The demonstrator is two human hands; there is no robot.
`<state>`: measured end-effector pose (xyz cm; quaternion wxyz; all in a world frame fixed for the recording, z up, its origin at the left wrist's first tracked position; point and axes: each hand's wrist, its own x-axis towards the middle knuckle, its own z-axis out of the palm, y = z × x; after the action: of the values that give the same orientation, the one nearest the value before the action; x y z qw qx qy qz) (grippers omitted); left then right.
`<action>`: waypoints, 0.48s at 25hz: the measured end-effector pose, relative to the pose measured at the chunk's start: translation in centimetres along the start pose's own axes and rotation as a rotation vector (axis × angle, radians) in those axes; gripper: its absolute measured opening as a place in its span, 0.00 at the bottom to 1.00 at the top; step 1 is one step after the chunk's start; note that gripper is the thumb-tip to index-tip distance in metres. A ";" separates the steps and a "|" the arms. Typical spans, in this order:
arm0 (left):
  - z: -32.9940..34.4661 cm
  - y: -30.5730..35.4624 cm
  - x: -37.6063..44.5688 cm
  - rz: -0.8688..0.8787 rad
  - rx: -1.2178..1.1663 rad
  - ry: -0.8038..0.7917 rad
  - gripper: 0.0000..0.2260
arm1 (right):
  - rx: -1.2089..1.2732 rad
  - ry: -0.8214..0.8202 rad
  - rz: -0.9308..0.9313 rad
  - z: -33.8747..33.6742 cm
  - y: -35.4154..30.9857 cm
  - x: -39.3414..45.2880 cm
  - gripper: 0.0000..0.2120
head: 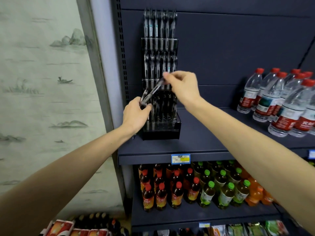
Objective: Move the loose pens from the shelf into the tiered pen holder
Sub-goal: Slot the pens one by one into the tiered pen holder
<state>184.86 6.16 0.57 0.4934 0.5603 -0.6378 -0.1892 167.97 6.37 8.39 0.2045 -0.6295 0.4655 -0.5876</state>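
Dark blue shop shelf (196, 149) carries the black tiered pen holder (160, 126) at its left end, water bottles (279, 103) well to the right. Before the holder's lower tiers, the left hand (136, 114) grips a bunch of pens (144, 99), while the right hand (182, 86) pinches the upper end of one pen (156, 88).

One head-worn view — looking forward and slightly down, close to the shelf (187, 147).

Both bare arms outstretched, left hand (135, 114) gripping, right hand (181, 86) pinching (fingertips blurred)
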 end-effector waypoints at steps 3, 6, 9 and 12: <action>-0.5 -0.5 -0.6 -0.010 -0.070 0.029 0.15 | -0.101 0.156 0.059 -2.4 0.9 2.0 0.15; -0.7 0.1 -0.9 -0.001 -0.211 0.041 0.18 | -0.388 0.097 -0.031 -3.2 2.1 2.3 0.11; -0.6 0.8 -0.5 0.011 -0.354 0.049 0.15 | -0.551 0.037 -0.113 -2.8 2.7 2.0 0.13; -0.4 1.9 -0.5 0.084 -0.320 0.043 0.09 | -0.654 0.014 -0.223 -1.9 2.9 2.0 0.13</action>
<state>184.18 7.34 2.05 0.5974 0.4513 -0.6117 -0.2553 164.95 3.85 7.62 -0.0766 -0.7047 0.5589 -0.4303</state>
